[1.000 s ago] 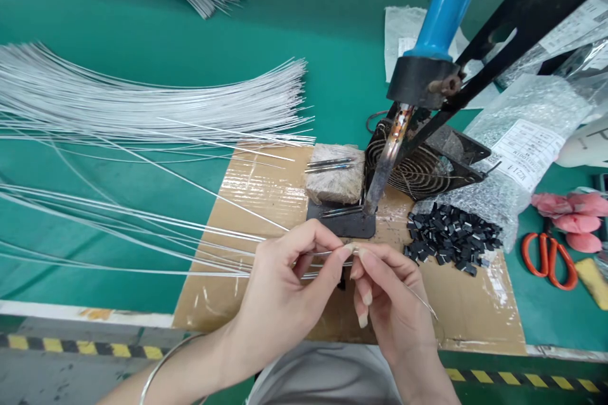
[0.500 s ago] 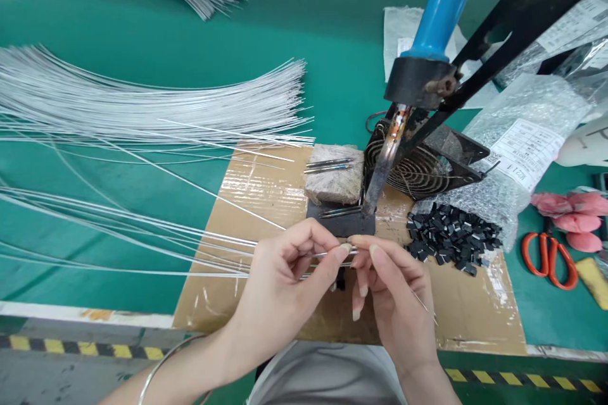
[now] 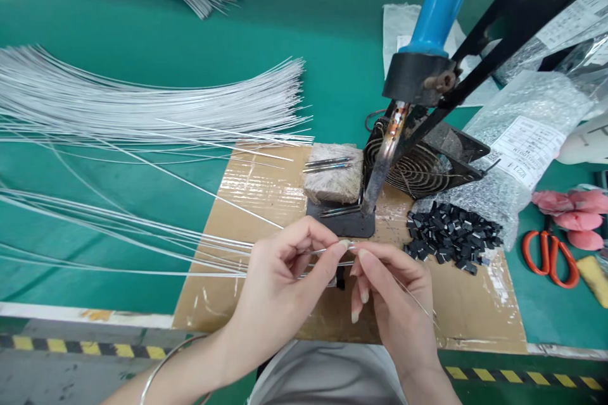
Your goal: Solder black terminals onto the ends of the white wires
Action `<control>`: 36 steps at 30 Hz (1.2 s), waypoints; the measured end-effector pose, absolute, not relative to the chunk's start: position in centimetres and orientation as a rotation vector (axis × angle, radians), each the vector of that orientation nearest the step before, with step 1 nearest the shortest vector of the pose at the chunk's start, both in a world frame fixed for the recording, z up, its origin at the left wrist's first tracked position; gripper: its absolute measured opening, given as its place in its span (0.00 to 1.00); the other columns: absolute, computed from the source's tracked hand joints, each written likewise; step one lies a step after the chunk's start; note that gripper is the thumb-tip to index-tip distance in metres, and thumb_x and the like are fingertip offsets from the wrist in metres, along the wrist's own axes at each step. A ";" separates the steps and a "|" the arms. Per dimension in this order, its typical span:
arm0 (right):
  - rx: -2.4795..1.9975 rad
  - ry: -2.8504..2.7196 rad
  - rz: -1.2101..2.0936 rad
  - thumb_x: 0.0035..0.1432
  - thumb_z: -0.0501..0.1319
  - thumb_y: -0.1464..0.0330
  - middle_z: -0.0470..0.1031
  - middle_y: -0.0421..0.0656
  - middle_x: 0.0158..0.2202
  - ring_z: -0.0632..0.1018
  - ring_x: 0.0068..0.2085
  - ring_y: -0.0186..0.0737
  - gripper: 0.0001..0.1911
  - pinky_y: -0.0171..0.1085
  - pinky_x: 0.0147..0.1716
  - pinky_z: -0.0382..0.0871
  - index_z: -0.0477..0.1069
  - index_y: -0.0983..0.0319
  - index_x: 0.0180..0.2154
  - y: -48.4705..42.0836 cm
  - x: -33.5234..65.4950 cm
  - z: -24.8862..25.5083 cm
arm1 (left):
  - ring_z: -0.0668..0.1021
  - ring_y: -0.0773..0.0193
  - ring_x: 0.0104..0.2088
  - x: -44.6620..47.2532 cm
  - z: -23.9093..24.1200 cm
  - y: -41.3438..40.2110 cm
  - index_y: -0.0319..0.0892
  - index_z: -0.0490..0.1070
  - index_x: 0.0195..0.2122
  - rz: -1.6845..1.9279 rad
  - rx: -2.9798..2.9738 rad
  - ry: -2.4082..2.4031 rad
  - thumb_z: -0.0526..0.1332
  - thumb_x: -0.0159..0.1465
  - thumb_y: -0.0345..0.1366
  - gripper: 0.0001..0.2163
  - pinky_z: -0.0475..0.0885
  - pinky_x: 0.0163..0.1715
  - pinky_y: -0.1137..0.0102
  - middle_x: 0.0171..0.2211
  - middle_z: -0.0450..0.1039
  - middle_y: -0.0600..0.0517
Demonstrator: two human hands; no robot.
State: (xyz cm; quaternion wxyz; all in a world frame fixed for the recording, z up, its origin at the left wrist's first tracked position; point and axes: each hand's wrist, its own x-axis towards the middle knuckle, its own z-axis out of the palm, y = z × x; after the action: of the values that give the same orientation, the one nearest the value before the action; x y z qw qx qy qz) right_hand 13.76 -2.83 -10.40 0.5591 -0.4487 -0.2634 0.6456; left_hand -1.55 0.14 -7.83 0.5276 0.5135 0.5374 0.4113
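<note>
My left hand [image 3: 280, 278] is closed in a pinch on the end of a thin white wire [image 3: 213, 239]. Several more wires run below it, trailing off to the left. Close beside its fingertips, my right hand [image 3: 399, 291] is also pinched. A fine, hair-thin wire [image 3: 415, 302] comes out from between its fingers and slants down to the right. The two sets of fingertips meet, and the fingers hide what lies between them. Just beyond them, a soldering iron [image 3: 432, 19] leans down in a black stand, its metal barrel [image 3: 384, 161] ending above a dark plate.
A thick bundle of white wires [image 3: 190, 104] lies at left. Near the iron are a fibrous pad [image 3: 332, 186] with metal rods and a black fan [image 3: 418, 164]. A pile of small black parts [image 3: 451, 237] and orange-handled scissors [image 3: 551, 259] lie at right, on cardboard [image 3: 232, 202] and green mat.
My right hand has moved slightly left at the fingertips, and more of the fine wire now shows past it. My left hand stays almost in place.
</note>
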 end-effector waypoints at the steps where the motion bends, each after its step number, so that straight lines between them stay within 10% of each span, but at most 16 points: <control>1: -1.061 -0.617 1.522 0.64 0.74 0.63 0.82 0.38 0.28 0.77 0.20 0.27 0.04 0.25 0.17 0.78 0.88 0.54 0.39 -2.9 13.7 -10.4 | 0.70 0.71 0.23 -1.5 -8.0 0.1 0.43 0.77 0.31 0.995 1.248 1.288 0.66 0.68 0.34 0.07 0.63 0.22 0.76 0.24 0.74 0.56; 36: -0.983 -0.354 1.642 0.53 0.80 0.63 0.77 0.36 0.22 0.69 0.16 0.22 0.07 0.20 0.13 0.70 0.88 0.59 0.32 -2.2 13.4 -9.6 | 0.65 0.71 0.18 -0.7 -8.0 -0.3 0.44 0.76 0.29 1.066 1.570 1.445 0.64 0.67 0.32 0.08 0.60 0.18 0.74 0.20 0.70 0.58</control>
State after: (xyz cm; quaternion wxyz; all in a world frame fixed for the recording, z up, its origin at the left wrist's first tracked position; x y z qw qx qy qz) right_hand 13.36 -2.20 -9.59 0.5627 -0.4176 -0.1504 0.6974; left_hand -0.74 -0.33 -8.01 0.3694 0.6116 0.5631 0.4152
